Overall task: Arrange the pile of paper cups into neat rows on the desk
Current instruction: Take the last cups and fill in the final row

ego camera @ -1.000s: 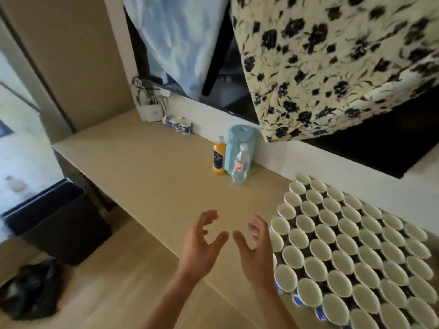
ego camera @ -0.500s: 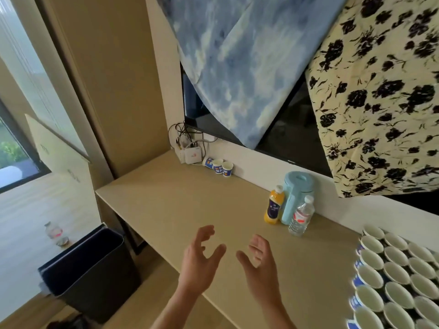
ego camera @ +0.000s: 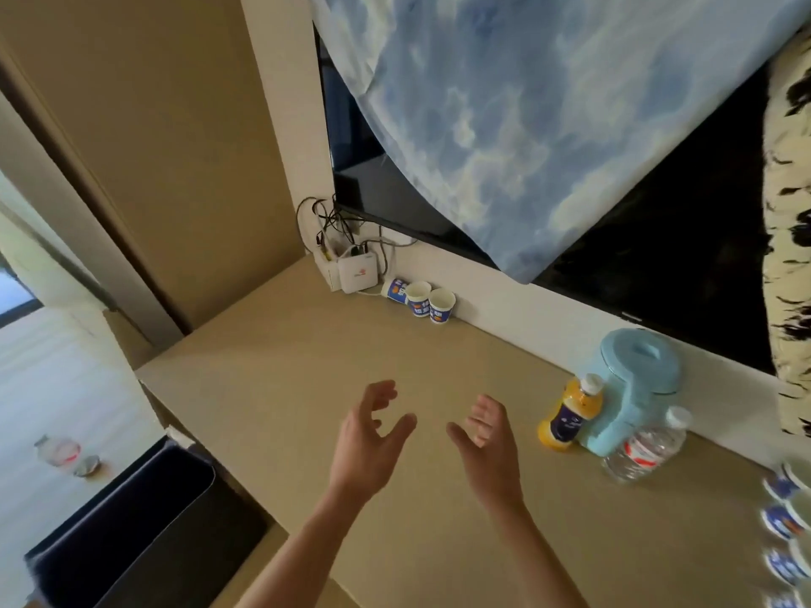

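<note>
My left grip [ego camera: 368,441] and right grip [ego camera: 487,447] hover side by side above the tabletop [ego camera: 263,388], palms turned toward each other with a gap between them. Both are released: the fingers are loosely bent, the thumbs are spread, and neither holds anything.

Well ahead of me, three paper cups [ego camera: 419,298] sit against the back wall. The leftmost lies on its side and the other two stand upright, touching each other. They are just beside a white box [ego camera: 357,274] with a tangle of cables [ego camera: 324,221] in the corner. More cups [ego camera: 781,522], blue and white, show at the far right edge of the tabletop. They are blurred and cut off by the frame, so I cannot make out how they are arranged.

To the right of my right grip stand an orange juice bottle [ego camera: 568,414], a light blue jug [ego camera: 632,383] and a clear water bottle [ego camera: 645,447], grouped close together. A cloud-print cloth [ego camera: 526,125] hangs over a dark screen [ego camera: 658,278], and a floral cloth [ego camera: 790,256] hangs at the right. A dark bin [ego camera: 131,533] stands on the floor to the left, below the tabletop.
</note>
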Demonstrator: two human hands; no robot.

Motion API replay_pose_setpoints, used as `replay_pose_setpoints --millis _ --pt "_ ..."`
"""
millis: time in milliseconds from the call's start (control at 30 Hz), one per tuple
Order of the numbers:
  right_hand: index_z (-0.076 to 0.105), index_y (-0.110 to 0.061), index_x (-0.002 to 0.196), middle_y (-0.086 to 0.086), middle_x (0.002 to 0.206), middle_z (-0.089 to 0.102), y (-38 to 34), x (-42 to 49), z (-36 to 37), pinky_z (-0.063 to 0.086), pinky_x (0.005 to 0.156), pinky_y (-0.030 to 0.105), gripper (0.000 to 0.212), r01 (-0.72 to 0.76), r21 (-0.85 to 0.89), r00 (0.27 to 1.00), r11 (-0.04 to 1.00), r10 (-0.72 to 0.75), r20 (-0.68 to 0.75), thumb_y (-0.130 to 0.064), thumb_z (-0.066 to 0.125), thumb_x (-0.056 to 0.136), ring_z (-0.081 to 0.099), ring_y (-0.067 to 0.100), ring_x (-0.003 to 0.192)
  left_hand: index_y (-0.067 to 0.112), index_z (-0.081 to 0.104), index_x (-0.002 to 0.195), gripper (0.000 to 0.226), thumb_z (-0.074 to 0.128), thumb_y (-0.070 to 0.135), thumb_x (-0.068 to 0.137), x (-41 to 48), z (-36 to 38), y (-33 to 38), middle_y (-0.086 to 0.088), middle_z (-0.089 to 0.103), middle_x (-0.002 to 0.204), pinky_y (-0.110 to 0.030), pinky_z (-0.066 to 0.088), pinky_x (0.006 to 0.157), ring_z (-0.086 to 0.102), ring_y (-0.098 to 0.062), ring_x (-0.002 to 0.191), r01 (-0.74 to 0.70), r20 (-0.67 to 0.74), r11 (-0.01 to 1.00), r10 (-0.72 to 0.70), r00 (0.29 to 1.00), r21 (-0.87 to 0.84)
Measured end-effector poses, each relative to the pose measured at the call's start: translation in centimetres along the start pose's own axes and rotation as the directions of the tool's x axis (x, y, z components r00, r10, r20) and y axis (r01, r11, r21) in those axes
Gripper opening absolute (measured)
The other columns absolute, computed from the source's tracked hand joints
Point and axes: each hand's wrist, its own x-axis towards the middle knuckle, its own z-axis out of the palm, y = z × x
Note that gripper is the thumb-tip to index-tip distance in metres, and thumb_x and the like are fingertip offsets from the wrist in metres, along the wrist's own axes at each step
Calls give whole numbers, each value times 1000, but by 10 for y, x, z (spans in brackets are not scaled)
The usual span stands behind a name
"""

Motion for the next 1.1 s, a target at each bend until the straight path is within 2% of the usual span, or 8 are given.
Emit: replay_pose_setpoints --millis 167,333,467,567,667,800,933,1100 --pt "47 -18 139 4 130 58 2 79 44 50 100 39 68 -49 -129 996 990 40 -77 -20 82 82 62 16 113 26 60 126 42 77 21 87 82 -6 -19 16 67 116 -18 49 86 58 5 112 30 39 999 -29 999 -38" --pt "44 -13 140 7 133 49 2 170 95 46 96 32 75 -120 -230 980 966 79 -180 -17 84 77 58 20 113 25 60 126 42 77 24 88 159 -11 -55 13 67 117 -28 53 90 58 6 111 85 113 991 -74 991 -99" --pt "32 -10 150 14 147 40 12 251 121 40 110 39 99 -266 -267 942 926 192 -274 -28 90 71 44 28 135 26 60 125 41 77 27 88 207 -16 -84 14 67 117 -33 54 91 58 6 111 140 160 980 -117 980 -141" --pt "25 -7 154 16 155 33 28 302 133 34 116 40 113 -317 -317 922 894 212 -324 -32 92 66 31 28 145 28 60 123 45 71 38 81 231 -21 -102 17 67 117 -27 52 90 59 6 111 156 177 977 -129 976 -148" --pt "36 -7 144 14 145 41 42 338 144 43 105 39 104 -339 -342 905 876 204 -374 -32 94 61 42 29 135 27 60 125 43 73 35 86 248 -28 -121 18 66 119 -23 50 89 59 5 113 164 192 977 -137 972 -134" --pt "42 -10 136 10 139 44 54 366 155 43 92 36 89 -345 -350 891 871 187 -414 -34 91 65 49 27 124 29 59 126 41 75 22 90 263 -32 -140 21 65 121 -23 49 90 58 4 116 174 214 979 -148 966 -106" --pt "46 -14 132 5 134 49 65 382 163 49 90 38 85 -344 -323 861 882 159 -483 -34 90 63 57 27 116 30 58 128 43 75 31 88 272 -32 -152 21 65 122 -24 50 89 58 2 116 181 220 978 -155 963 -103" --pt "53 -17 122 1 123 58 66 379 168 50 86 36 69 -307 -306 837 901 103 -537 -32 88 64 61 24 107 31 58 127 44 76 32 86 276 -32 -160 21 66 120 -28 52 89 59 0 116 195 231 977 -171 958 -85"
